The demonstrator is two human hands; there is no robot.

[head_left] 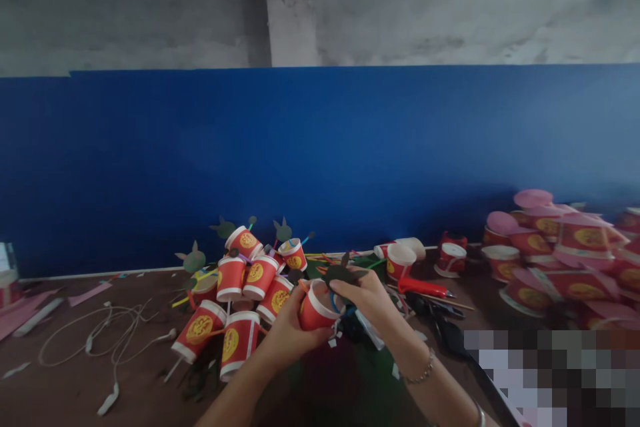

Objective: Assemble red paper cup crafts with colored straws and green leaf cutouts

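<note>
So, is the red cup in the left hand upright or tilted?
Tilted: the red cup in the left hand has its white rim slanting down toward picture right.

Red cup (316, 315) partly hidden by left fingers (313, 338), pink-topped pile (583, 240) cut off at right edge

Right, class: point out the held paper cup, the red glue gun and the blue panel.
Held paper cup (317, 311): head view, red side wall.
Red glue gun (426, 287): head view, middle of its body.
Blue panel (320, 153): head view, its middle.
</note>
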